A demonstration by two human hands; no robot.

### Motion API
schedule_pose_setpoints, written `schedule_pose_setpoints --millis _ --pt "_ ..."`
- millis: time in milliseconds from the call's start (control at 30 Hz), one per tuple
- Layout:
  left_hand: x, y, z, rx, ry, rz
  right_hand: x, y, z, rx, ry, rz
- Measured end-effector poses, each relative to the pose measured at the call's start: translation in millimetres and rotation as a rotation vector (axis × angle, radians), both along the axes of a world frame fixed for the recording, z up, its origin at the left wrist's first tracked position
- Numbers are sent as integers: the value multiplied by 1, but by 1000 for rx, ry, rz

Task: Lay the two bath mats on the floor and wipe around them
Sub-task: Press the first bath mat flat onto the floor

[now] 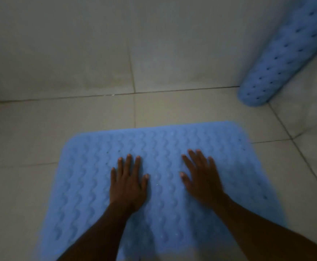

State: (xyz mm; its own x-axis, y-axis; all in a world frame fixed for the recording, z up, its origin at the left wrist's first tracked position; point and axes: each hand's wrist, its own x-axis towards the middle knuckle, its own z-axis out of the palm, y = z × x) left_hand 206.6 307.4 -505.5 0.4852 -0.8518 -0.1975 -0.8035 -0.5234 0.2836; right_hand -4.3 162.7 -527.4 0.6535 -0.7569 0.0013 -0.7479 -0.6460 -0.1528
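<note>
A blue bath mat [159, 140] with a wavy raised pattern lies flat on the tiled floor, filling the lower middle of the view. My left hand [128, 183] rests palm down on it, fingers spread, holding nothing. My right hand [201, 178] lies flat on the mat just to the right, fingers apart too. A second blue mat [284, 57], dotted with small holes, stands rolled up and leaning in the corner at the upper right, well beyond my right hand.
Pale floor tiles [101, 113] with dark grout lines surround the mat. A tiled wall [78, 44] rises behind it, and another wall [308, 102] closes the right side at the corner. The light is dim.
</note>
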Motion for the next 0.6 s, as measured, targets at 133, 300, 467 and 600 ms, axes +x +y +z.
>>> schedule_pose_setpoints --millis 133,300,467,600 --pt "-73 -80 3 -70 -39 -195 -101 -73 14 -38 78 -188" --pt "-130 -161 2 23 -75 -151 -113 -119 15 -42 43 -244" --pt "-149 -166 -24 -39 -118 -47 -96 -113 -11 -180 -92 -221" --pt "-152 -166 -24 -46 -127 25 -98 -117 -6 -127 -65 -189"
